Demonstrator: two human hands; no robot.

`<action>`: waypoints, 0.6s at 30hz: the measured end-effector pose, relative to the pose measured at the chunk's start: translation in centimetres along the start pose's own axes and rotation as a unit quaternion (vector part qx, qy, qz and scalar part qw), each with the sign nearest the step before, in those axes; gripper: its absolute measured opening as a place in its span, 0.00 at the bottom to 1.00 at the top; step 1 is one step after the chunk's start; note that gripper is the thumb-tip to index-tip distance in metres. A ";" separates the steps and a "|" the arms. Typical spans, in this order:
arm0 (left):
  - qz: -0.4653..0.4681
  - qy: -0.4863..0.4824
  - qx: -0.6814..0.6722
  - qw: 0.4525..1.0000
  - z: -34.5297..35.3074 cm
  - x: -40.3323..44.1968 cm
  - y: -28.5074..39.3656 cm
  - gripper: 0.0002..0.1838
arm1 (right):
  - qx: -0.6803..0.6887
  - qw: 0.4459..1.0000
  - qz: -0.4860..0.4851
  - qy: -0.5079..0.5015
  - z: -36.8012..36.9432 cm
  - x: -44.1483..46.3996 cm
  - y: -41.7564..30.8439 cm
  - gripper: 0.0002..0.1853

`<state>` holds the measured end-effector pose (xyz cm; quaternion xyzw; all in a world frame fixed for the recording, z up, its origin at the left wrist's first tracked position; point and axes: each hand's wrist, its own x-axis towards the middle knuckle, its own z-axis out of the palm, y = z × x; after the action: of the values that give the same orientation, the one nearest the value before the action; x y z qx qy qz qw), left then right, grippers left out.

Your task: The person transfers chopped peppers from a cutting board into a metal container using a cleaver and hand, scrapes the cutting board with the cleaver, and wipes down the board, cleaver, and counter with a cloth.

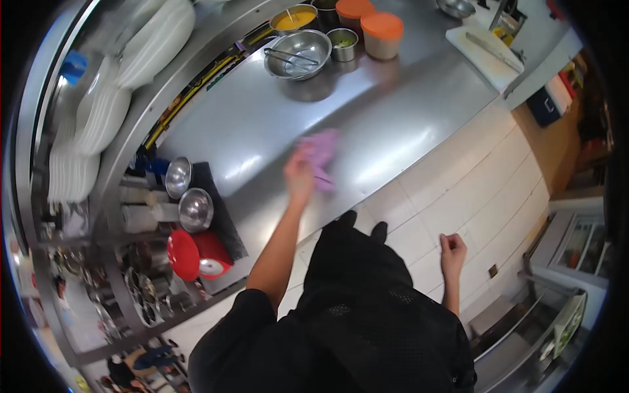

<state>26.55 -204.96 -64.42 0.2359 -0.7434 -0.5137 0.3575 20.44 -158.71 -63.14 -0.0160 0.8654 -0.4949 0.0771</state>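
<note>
My left hand (299,175) is closed on a purple cloth (319,156) over the steel counter (400,118); both are slightly blurred. The cloth hangs bunched to the right of my fingers. Beyond it on the counter stands a metal bowl (298,55) with tongs (288,59) in it. My right hand (452,247) is curled beside my body, above the tiled floor and away from the counter. Its fingers are pressed together, and whatever they hold, if anything, is too small to make out.
Orange-lidded containers (382,36) and a small metal pot (343,44) stand at the back. A white cutting board (485,56) bears a knife (491,51). Stacked plates (75,171), metal bowls (196,209) and a red scale (211,255) are on the left.
</note>
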 end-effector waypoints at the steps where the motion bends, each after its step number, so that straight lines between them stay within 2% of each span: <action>1: -0.117 0.048 -0.008 0.992 -4.2 2.1 -1.8 0.18 | -0.046 0.999 0.003 0.025 -0.3 -0.7 1.8 0.15; 2: -0.129 0.159 -0.012 0.979 -7.2 4.1 -2.0 0.19 | -0.069 0.996 0.026 0.042 -0.5 -1.5 3.3 0.15; 3: -0.104 0.219 0.077 0.967 -11.1 6.4 -5.4 0.20 | -0.092 0.993 0.050 0.059 -0.6 -2.5 4.7 0.16; 4: -0.086 0.246 0.210 0.942 -13.7 8.6 -6.1 0.21 | -0.105 0.989 0.083 0.068 -0.5 -3.6 6.3 0.16; 5: -0.084 0.182 0.282 0.938 -17.8 10.9 -10.3 0.23 | -0.117 0.983 0.115 0.080 0.1 -4.7 7.3 0.16; 6: -0.045 0.158 0.441 0.882 -22.8 13.4 -19.5 0.23 | -0.077 0.976 0.184 0.084 1.0 -6.1 8.2 0.15; 7: -0.157 0.113 0.560 0.806 -25.1 15.1 -24.3 0.24 | -0.039 0.963 0.250 0.089 2.0 -7.6 8.3 0.15; 8: -0.150 0.161 0.693 0.686 -27.2 17.4 -28.2 0.27 | -0.015 0.950 0.301 0.086 3.0 -9.3 8.2 0.12; 9: -0.135 0.207 0.801 0.545 -28.8 19.4 -31.9 0.29 | -0.016 0.945 0.312 0.098 4.0 -11.0 8.2 0.12; 10: -0.224 0.016 0.798 0.559 -28.9 21.6 -26.5 0.33 | -0.030 0.934 0.347 0.084 4.8 -13.1 9.2 0.11; 11: -0.299 -0.168 0.739 0.580 -28.0 23.9 -18.6 0.37 | -0.042 0.920 0.382 0.071 5.3 -15.6 10.2 0.10; 13: -0.344 -0.084 0.745 0.565 -30.3 27.9 -19.5 0.39 | -0.038 0.902 0.422 0.083 5.6 -20.6 11.8 0.09; 14: -0.400 -0.100 0.727 0.549 -31.7 30.7 -20.7 0.38 | -0.042 0.894 0.436 0.095 5.6 -23.5 12.7 0.08; 15: -0.340 -0.110 0.719 0.596 -33.3 31.7 -21.7 0.32 | -0.046 0.886 0.449 0.108 5.6 -26.4 13.3 0.08; 17: -0.340 -0.134 0.705 0.608 -38.0 36.5 -29.5 0.26 | -0.049 0.880 0.451 0.141 6.1 -30.3 11.6 0.06; 18: -0.274 -0.189 0.719 0.611 -36.2 37.4 -26.9 0.20 | -0.095 0.873 0.458 0.140 6.2 -31.7 10.8 0.07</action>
<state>30.45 -263.01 -70.85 0.5076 -0.8260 0.0779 -0.2323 53.16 -155.21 -71.77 0.4446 0.8203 -0.3166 0.1710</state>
